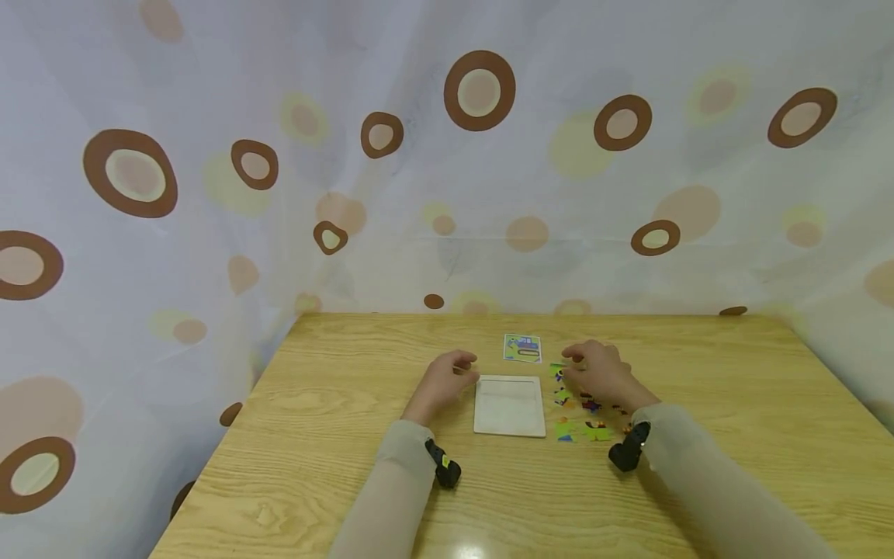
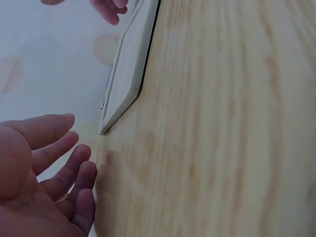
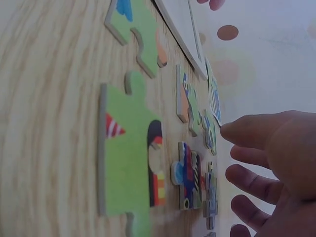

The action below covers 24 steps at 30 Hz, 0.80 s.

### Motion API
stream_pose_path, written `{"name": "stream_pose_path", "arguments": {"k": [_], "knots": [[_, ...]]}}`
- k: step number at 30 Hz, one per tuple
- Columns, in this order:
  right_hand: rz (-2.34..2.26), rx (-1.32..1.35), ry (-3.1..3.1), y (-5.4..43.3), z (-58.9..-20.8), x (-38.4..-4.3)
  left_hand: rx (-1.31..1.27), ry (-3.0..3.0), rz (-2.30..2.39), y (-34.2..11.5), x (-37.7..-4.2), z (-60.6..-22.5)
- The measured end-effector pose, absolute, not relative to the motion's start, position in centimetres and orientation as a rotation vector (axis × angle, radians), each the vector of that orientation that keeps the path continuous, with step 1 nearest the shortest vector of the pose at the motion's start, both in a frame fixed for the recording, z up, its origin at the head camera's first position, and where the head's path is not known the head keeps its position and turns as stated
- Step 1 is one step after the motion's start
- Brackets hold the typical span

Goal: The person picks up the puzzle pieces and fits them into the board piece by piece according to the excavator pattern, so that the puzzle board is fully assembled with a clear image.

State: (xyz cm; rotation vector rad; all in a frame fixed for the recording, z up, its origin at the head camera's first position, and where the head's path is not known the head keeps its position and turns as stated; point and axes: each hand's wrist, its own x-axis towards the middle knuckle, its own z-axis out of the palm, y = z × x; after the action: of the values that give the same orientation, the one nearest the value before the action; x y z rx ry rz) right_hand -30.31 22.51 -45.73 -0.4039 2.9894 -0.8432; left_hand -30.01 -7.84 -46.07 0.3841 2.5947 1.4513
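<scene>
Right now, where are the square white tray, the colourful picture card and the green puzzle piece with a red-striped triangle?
Square white tray [image 1: 510, 411]: head view, bare floor.
Colourful picture card [image 1: 522, 348]: head view, printed face.
Green puzzle piece with red-striped triangle [image 3: 127, 165]: right wrist view, green face.

The pale brown wooden table [image 1: 733, 411] looks smooth and a bit shiny. The white, spotty cloth [image 1: 412, 194] looks wrinkly. The flat green puzzle piece [image 3: 127, 165] looks smooth and dull.
</scene>
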Motion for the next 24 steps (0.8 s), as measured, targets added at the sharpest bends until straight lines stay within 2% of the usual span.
{"name": "stream_pose_path", "arguments": {"k": [17,24], "knots": [[-0.726,-0.348,2.949,22.5,-45.6,-30.7,0.599,2.564,1.243,-8.7,-30.6,-46.8],[-0.744,-0.343,2.957,22.4,-45.8,-31.1,0.606,2.578,1.21,-8.9,-30.9,-46.9]]}}
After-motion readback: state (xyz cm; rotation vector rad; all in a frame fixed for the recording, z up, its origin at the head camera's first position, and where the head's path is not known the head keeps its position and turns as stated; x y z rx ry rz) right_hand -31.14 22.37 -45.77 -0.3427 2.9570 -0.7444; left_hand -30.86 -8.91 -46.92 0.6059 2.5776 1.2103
